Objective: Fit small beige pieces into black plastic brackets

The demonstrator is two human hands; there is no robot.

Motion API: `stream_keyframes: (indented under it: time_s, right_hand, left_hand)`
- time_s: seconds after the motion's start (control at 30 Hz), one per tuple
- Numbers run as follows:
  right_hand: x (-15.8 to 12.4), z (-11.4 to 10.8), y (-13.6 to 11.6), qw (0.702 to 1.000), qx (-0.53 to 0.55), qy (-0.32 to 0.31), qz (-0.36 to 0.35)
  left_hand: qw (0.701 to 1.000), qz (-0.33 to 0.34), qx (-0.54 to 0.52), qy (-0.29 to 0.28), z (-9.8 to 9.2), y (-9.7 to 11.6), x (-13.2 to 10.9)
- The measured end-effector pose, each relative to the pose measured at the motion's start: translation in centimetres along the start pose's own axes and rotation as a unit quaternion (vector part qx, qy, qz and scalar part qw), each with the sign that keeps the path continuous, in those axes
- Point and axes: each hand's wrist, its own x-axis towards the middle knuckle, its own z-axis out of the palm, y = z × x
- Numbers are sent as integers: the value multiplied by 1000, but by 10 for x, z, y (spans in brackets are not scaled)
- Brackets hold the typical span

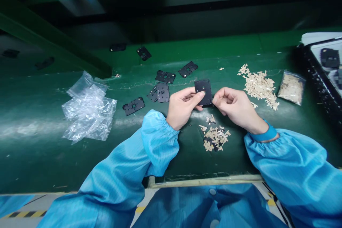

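Observation:
My left hand [185, 106] grips a flat black plastic plate [203, 89] with small cutouts, thumb on its face and fingers behind. At the plate's lower right edge is my right hand [235, 107], its thumb and forefinger pinched together; whatever lies between them is too small to make out. Below the hands sits a small mixed pile of beige and dark pieces [216, 138]. A larger heap of beige T-shaped pieces [259, 84] lies to the right of my right hand. Several similar black plates [165, 76] are scattered left of and beyond my left hand.
Clear plastic bags [89, 110] are piled on the left of the green bench [128, 156]. A bag of beige pieces [291, 87] lies beside the heap. At the far right stands a black tray [317, 74] with black parts inside. A green post [66, 42] rises at the back left.

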Motion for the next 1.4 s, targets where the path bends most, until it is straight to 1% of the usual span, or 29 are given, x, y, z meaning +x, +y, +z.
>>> stream_keyframes:
  time_s: [0.43,0.67,1.07,1.2,1.4]
  right_hand:
    - [0,-1,-1,1000,2,-15,-2]
    - [-1,-1,-4,999,17,-22,16]
    - [-4,-4,1,991,102,-83,36]
    - [-4,-2,2,988,116,-88,41]
    - [-5,-5,0,991,96,-78,58]
  left_hand:
    - [1000,-7,0,-3,-2,-2,0]
    - [1000,-18,-9,2,-1,0,0]
    - [996,-44,-63,-45,-5,0,2]
    - [995,-45,-72,-50,-5,-1,2]
    - [995,-55,-69,-39,-4,1,3]
